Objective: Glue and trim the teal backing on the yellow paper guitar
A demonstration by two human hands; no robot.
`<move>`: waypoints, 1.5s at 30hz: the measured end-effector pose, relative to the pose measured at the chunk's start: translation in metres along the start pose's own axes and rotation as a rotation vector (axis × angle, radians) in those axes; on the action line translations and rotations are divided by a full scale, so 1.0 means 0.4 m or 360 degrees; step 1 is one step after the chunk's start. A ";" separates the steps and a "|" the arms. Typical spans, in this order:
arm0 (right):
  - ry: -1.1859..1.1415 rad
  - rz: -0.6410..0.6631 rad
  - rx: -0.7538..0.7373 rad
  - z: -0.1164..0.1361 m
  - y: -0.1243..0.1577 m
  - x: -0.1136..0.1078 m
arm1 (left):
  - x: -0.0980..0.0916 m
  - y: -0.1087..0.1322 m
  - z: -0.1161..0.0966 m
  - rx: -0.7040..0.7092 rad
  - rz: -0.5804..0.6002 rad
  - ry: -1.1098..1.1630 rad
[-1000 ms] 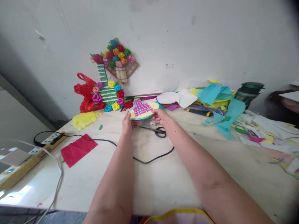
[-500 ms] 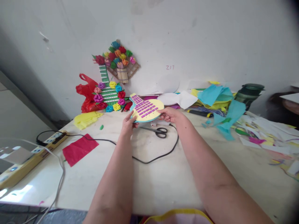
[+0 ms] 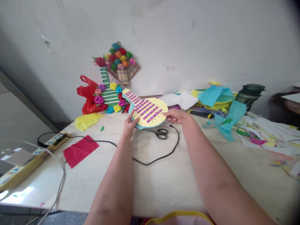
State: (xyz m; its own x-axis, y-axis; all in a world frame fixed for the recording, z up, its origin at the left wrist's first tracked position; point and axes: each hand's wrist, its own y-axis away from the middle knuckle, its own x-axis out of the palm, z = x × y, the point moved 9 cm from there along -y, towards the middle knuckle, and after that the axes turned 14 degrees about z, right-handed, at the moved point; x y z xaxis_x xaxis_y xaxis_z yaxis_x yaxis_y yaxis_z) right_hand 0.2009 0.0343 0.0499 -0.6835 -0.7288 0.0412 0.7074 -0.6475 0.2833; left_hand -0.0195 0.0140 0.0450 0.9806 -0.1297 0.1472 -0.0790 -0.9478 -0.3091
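Wall (image 3: 211, 37) of flat, pale grey plaster fills the upper half of the frame and gives the upright crafts a backing. Below it spreads a white, marbled, smooth-topped table (image 3: 159, 184). A long yellow power strip with white sockets (image 3: 28, 164) lies along the lower left, probably kept at the edge so the middle has room. In the upper left of centre, a green guitar-shaped craft with white bars and paper flowers (image 3: 110, 93) stands upright against the wall, apparently propped by it.

At the centre of the frame is a yellow guitar-shaped card with purple bars and a blue edge (image 3: 150, 109), held above the table. Its patterned face tilts toward the person, presumably so the bars can be seen. A flat red sheet of crepe paper (image 3: 81, 151) lies left of centre.

The left hand (image 3: 128, 126) supports the card's lower left side, thumb on the front; most of its other fingers are hidden behind, so their spread cannot be told. The right hand (image 3: 175, 115) pinches the right edge between thumb and forefinger, the remaining fingers curled in; the two-sided grip likely steadies the card. Black-handled metal scissors (image 3: 161, 133) lie just below the card, partly covered by it.
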 end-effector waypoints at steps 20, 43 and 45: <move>0.0026 -0.0621 -0.0212 0.013 -0.038 -0.057 | -0.008 0.017 -0.001 -0.0015 -0.0221 0.0032; 0.1320 -0.1129 0.0201 0.047 0.045 -0.099 | -0.002 0.049 -0.009 -0.0335 -0.0751 0.0169; 0.1475 -0.0975 0.0212 0.031 0.034 -0.066 | 0.000 0.050 -0.006 -0.0336 -0.0765 0.0184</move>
State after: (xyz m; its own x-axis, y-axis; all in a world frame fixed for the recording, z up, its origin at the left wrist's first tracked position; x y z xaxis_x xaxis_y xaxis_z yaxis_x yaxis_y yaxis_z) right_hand 0.2265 0.0475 0.0644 -0.4725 -0.2151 -0.8547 0.2341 -0.9655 0.1136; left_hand -0.0217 -0.0056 0.0411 0.8899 0.3134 0.3316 0.3281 -0.9446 0.0123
